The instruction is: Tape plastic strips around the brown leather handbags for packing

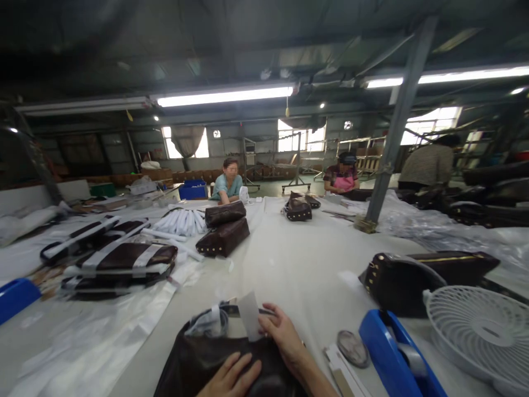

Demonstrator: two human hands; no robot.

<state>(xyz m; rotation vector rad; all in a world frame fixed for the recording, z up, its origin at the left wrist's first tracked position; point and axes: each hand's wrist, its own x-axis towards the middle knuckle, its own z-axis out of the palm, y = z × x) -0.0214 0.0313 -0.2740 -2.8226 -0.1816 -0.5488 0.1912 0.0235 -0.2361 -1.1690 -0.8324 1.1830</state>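
Note:
A dark brown leather bag [202, 353] lies in front of me at the bottom centre, with a clear-wrapped strap [212, 321] at its top left. My left hand [233, 377] rests on the front of the bag, its fingers apart and nothing in them. At the bag's top edge, my right hand [282, 333] has its thumb and fingers on a small white paper [249, 316], which stands upright there. The paper's lower end is hidden at the bag's edge.
A blue tape dispenser [397, 353], a tape roll [352, 348] and a white basket [487, 331] lie to the right. Brown bags [225, 237] and wrapped bags [124, 264] lie left and ahead. A metal post [399, 127] rises at the right. Several people are beyond.

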